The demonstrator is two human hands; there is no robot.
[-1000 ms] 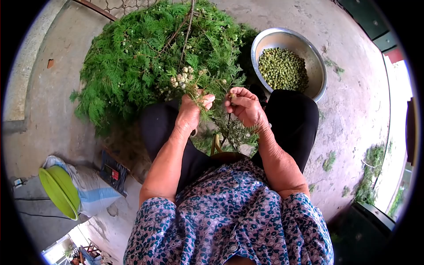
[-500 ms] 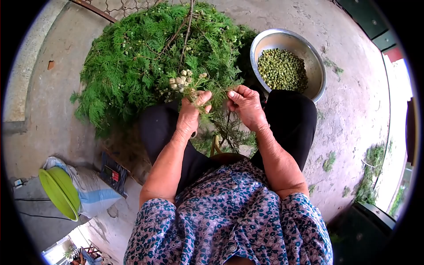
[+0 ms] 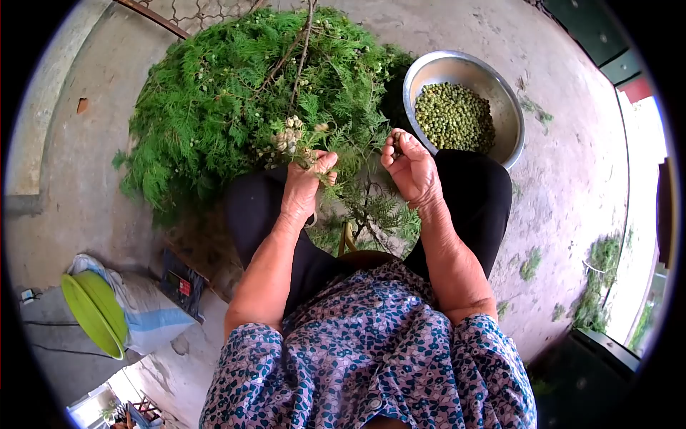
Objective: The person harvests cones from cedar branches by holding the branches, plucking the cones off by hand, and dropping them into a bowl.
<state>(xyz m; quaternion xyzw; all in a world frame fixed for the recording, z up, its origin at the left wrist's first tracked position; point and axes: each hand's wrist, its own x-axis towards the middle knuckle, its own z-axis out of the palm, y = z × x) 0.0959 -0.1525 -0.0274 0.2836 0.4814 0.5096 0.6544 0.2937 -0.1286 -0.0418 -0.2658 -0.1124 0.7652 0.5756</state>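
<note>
"Sprig (image 3: pixel 311 157) first. Head view, where does it sit?"

"In front of the person, above the lap, at the near edge of a big green heap of branches (image 3: pixel 214 121). Carries a cluster of pale cones (image 3: pixel 289 136) at its upper end."

"Who has it?"

"Left hand (image 3: pixel 303 187). Fingers folded round the stem, thumb laid over; the cones stick out past the grip."

"Right hand (image 3: pixel 413 168)?"

"Apart from the left, palm partly turned up. Fingertips and thumb drawn together round small round bits (image 3: pixel 397 141), greenish-brown. Number: cannot tell, fingers cover them."

"Nearby?"

"Metal basin (image 3: pixel 510 104) on the concrete floor (image 3: pixel 557 193), just beyond the right knee (image 3: pixel 479 179). Round green cones (image 3: pixel 454 118) lie in it, heaped over the bottom. Right hand is near the rim, not over it. Whether knee and basin touch, cannot tell."

"Anything further off?"

"On the left, a lime-green tub (image 3: pixel 93 311) tipped on its side against a white-and-blue sack (image 3: pixel 153 322). On the right, loose green scraps (image 3: pixel 530 264) scattered on the floor. Between the knees, more feathery foliage (image 3: pixel 393 222), hanging below the hands."
</note>
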